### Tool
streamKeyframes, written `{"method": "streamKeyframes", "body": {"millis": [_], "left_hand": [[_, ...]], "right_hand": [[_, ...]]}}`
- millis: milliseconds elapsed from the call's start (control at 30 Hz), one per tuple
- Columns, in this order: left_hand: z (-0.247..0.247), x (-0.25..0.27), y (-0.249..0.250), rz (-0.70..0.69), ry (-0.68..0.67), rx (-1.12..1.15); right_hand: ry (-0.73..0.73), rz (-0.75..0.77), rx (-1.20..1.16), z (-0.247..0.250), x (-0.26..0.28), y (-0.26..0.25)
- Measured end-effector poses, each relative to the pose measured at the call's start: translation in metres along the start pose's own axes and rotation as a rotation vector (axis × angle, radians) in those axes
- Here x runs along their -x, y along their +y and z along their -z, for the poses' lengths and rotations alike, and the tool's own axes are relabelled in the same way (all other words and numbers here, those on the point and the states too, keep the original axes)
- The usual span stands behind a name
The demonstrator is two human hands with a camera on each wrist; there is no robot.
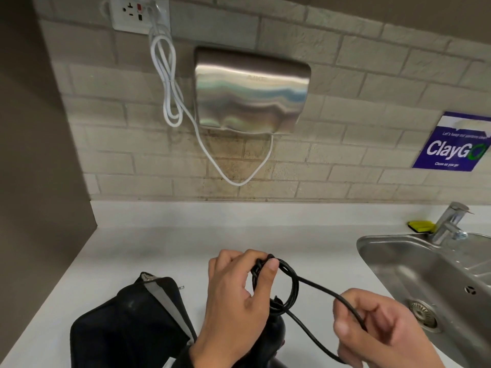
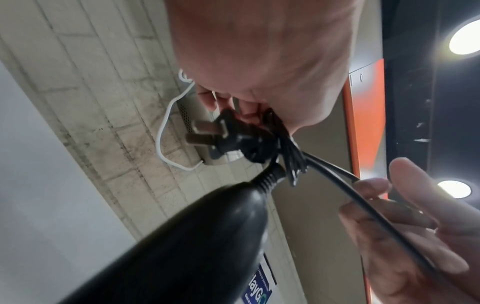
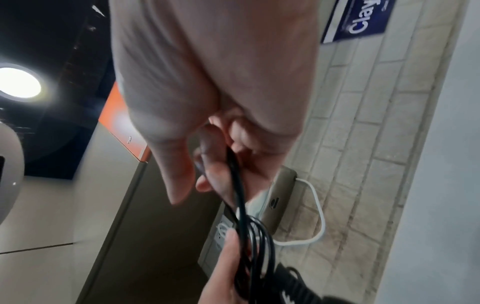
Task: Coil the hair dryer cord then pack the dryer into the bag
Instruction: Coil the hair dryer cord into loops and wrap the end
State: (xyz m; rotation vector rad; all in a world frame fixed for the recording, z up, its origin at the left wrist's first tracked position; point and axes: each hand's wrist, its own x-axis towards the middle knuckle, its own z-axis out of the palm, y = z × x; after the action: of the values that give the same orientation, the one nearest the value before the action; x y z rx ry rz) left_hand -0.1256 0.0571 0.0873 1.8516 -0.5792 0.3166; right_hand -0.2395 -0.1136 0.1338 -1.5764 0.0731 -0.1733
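Note:
My left hand (image 1: pixel 239 290) grips a bundle of black cord loops (image 1: pixel 288 285) above the counter, thumb pressed on top. The cord's plug (image 2: pixel 221 139) sticks out beside the left fingers in the left wrist view. A loose stretch of the same black cord (image 1: pixel 318 286) runs right to my right hand (image 1: pixel 372 328), which pinches it (image 3: pixel 235 174) between thumb and fingers. The black hair dryer (image 2: pixel 182 236) hangs below the loops, its body (image 1: pixel 273 330) mostly hidden by my left hand. A black bag (image 1: pixel 127 320) with a grey lining lies open on the counter to the left.
A steel sink (image 1: pixel 430 277) with a tap (image 1: pixel 449 221) and a yellow sponge (image 1: pixel 421 225) sits at the right. On the brick wall hang a steel hand dryer (image 1: pixel 249 91), its white cable (image 1: pixel 170 83) and a blue sign (image 1: pixel 457 147). The white counter (image 1: pixel 159 240) stretches behind the hands.

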Motion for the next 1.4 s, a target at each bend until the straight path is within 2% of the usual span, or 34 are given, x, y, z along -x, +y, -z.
{"method": "streamKeyframes", "body": {"millis": [100,167,267,367,433,667,800,933,1067,1167,1300,1400], "left_hand": [[-0.003,0.001,-0.001,-0.096,0.032,-0.068],[-0.005,0.001,-0.001,-0.148,0.049,-0.088],[-0.008,0.002,-0.003,-0.102,0.043,-0.029],[-0.008,0.003,-0.006,-0.058,0.02,0.002],[-0.005,0.003,-0.006,-0.048,0.028,0.0],[0.002,0.001,-0.005,-0.037,0.062,-0.015],[0.003,0.001,-0.001,-0.045,0.061,0.0],[0.008,-0.005,0.0,-0.142,0.016,0.001],[0.013,-0.014,0.0,-0.3,-0.103,0.023],[0.01,-0.015,0.002,-0.33,-0.14,0.024],[-0.003,-0.009,0.007,-0.208,-0.077,0.104],[-0.01,-0.003,0.011,-0.074,-0.019,0.241]], "right_hand": [[-0.109,-0.086,0.194,0.003,0.001,-0.005],[-0.105,-0.113,0.329,0.002,0.002,-0.007],[-0.024,-0.124,0.588,-0.008,-0.002,-0.004],[-0.058,-0.082,0.798,-0.021,-0.008,-0.003],[-0.048,-0.067,0.76,-0.027,-0.01,-0.004],[0.194,0.025,0.379,-0.051,-0.01,0.004],[0.258,0.075,0.344,-0.061,-0.009,0.006],[0.221,0.07,0.358,-0.058,-0.009,0.0],[0.083,0.022,0.471,-0.048,-0.007,-0.013],[0.029,0.084,0.707,-0.035,-0.009,-0.02],[0.035,0.26,1.085,-0.022,-0.016,-0.03],[0.156,0.321,1.059,-0.025,-0.024,-0.031]]}}
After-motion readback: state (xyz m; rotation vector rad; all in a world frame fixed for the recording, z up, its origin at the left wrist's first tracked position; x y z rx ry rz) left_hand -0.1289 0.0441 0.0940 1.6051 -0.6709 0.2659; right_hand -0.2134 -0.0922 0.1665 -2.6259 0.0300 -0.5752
